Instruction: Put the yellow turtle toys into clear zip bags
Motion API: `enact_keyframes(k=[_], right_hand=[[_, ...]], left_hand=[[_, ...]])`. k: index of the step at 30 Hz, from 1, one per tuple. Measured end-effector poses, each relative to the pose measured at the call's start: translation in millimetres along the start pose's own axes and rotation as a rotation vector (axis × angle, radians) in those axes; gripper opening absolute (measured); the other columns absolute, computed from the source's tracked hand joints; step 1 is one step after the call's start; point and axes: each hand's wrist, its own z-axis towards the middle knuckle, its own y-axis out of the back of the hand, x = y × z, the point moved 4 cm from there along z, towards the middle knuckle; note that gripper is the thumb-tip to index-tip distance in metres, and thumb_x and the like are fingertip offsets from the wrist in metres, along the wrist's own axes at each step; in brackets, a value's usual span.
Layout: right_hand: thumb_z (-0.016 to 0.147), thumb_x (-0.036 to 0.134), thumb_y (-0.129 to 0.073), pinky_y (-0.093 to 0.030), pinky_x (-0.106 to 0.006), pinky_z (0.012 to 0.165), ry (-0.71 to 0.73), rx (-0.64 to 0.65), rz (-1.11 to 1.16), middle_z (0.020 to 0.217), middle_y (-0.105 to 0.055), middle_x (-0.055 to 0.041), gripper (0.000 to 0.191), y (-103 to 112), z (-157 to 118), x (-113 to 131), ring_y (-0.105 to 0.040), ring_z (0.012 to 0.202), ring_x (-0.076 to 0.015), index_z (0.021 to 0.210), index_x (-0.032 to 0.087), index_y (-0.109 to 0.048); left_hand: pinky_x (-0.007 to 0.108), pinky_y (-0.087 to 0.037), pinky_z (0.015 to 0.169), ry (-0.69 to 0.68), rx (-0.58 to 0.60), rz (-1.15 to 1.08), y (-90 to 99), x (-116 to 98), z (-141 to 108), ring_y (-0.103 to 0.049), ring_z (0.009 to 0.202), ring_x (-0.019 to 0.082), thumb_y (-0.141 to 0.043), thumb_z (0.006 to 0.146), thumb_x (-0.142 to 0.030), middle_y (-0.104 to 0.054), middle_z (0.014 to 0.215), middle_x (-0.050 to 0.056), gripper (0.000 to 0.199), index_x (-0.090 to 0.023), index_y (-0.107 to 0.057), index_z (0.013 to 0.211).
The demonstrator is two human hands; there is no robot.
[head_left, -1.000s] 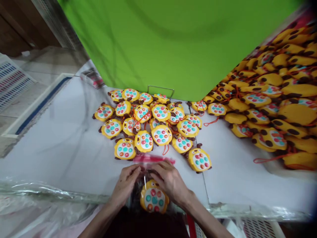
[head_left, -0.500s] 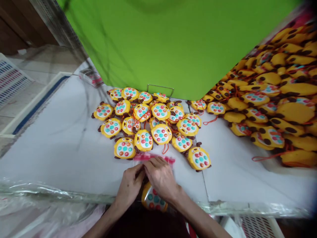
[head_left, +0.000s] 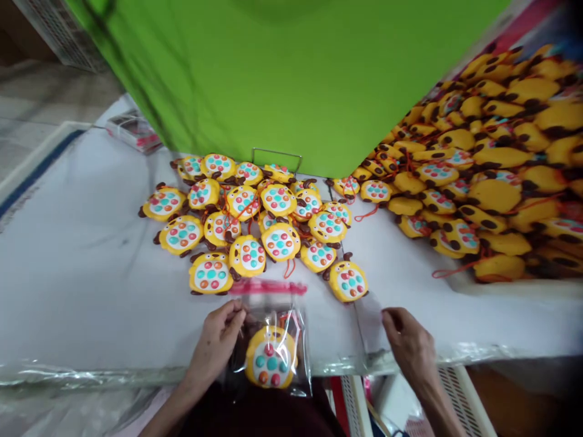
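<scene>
A clear zip bag (head_left: 303, 358) with a pink zip strip lies at the table's front edge, partly over it. Inside is a yellow animal-shaped pop toy (head_left: 272, 357) with a white belly, coloured round buttons and an orange cord. My left hand (head_left: 216, 337) pinches the bag's upper left side. Off to the right, my right hand (head_left: 410, 343) is apart from the bag, its fingers curled in a pinch. A faint clear film seems to be at its fingertips, too indistinct to name. Several loose matching toys (head_left: 280, 241) lie just beyond the bag.
A large green panel (head_left: 291, 85) rises behind the toys, with a wire bracket (head_left: 277, 152) at its foot. On the right, a heap of yellow toys (head_left: 496, 194) fills a pale tray. A small clear box (head_left: 134, 130) stands back left. Crates show below the table.
My right hand has left the bag's top and moved right. The bagged toy has come up into fuller view, while my left hand stays on the bag. The view has shifted right.
</scene>
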Motion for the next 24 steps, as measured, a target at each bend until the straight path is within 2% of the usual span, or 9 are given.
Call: enact_keyframes(k=[2, 4, 6, 8, 11, 14, 19, 24], right_hand=[[0.080, 0.040, -0.042, -0.044, -0.034, 0.057, -0.019, 0.079, -0.128, 0.076, -0.067, -0.0074, 0.026, 8, -5, -23, -0.063, 0.067, -0.0262, 0.078, 0.021, -0.059], [0.079, 0.042, -0.046, -0.044, -0.034, 0.055, 0.039, 0.165, -0.127, 0.080, -0.067, -0.0063, 0.025, 14, -12, -17, -0.062, 0.064, -0.0249, 0.083, 0.023, -0.061], [0.079, 0.041, -0.049, -0.045, -0.032, 0.055, 0.139, 0.210, 0.009, 0.086, -0.066, -0.0057, 0.025, 18, -20, 13, -0.061, 0.060, -0.0204, 0.093, 0.023, -0.060], [0.083, 0.034, -0.047, -0.046, -0.029, 0.057, 0.259, 0.261, 0.216, 0.091, -0.065, -0.0056, 0.022, 16, -24, 56, -0.059, 0.060, -0.0163, 0.095, 0.022, -0.060], [0.083, 0.028, -0.050, -0.046, -0.025, 0.055, 0.340, 0.401, 0.433, 0.082, -0.067, -0.0041, 0.018, -3, -25, 112, -0.059, 0.061, -0.0147, 0.090, 0.019, -0.063], [0.079, 0.027, -0.058, -0.044, -0.024, 0.055, 0.340, 0.500, 0.535, 0.073, -0.067, -0.0029, 0.017, -26, -18, 143, -0.058, 0.060, -0.0146, 0.090, 0.016, -0.065], [0.072, 0.016, -0.062, -0.041, -0.021, 0.055, 0.331, 0.578, 0.603, 0.064, -0.064, -0.0001, 0.002, -45, -11, 151, -0.056, 0.059, -0.0129, 0.074, 0.015, -0.064], [0.076, 0.015, -0.057, -0.039, -0.020, 0.054, 0.339, 0.599, 0.763, 0.062, -0.057, 0.0025, 0.005, -45, -16, 142, -0.052, 0.057, -0.0110, 0.071, 0.016, -0.059]], left_hand=[[0.027, -0.046, 0.061, -0.005, 0.028, 0.009, -0.1, 3, 0, -0.062, 0.069, 0.020, -0.051, 0.079, -0.038, -0.067, 0.076, 0.005, 0.022, -0.017, -0.058, 0.081], [0.028, -0.046, 0.063, -0.004, 0.044, -0.003, 0.2, 5, 0, -0.063, 0.074, 0.020, -0.052, 0.079, -0.037, -0.068, 0.080, 0.006, 0.020, -0.017, -0.058, 0.081], [0.029, -0.047, 0.068, -0.003, 0.057, -0.044, 0.6, 6, 1, -0.064, 0.080, 0.021, -0.055, 0.078, -0.035, -0.068, 0.082, 0.006, 0.018, -0.018, -0.058, 0.081], [0.029, -0.047, 0.072, 0.001, 0.069, -0.083, 1.1, 6, 1, -0.064, 0.084, 0.022, -0.056, 0.077, -0.034, -0.069, 0.083, 0.006, 0.016, -0.018, -0.057, 0.080], [0.030, -0.047, 0.073, 0.002, 0.097, -0.079, 1.3, 5, 0, -0.064, 0.083, 0.021, -0.055, 0.079, -0.035, -0.070, 0.085, 0.006, 0.016, -0.018, -0.055, 0.080], [0.031, -0.046, 0.075, -0.011, 0.121, -0.054, 0.9, 1, -1, -0.064, 0.081, 0.021, -0.054, 0.080, -0.034, -0.070, 0.087, 0.006, 0.016, -0.018, -0.055, 0.079], [0.030, -0.045, 0.078, -0.024, 0.179, -0.083, -1.0, -1, -3, -0.063, 0.088, 0.021, -0.052, 0.082, -0.034, -0.069, 0.090, 0.006, 0.016, -0.019, -0.054, 0.081], [0.028, -0.044, 0.074, 0.034, 0.136, -0.085, 4.9, 9, -2, -0.062, 0.085, 0.020, -0.053, 0.081, -0.036, -0.069, 0.084, 0.003, 0.016, -0.021, -0.051, 0.087]])
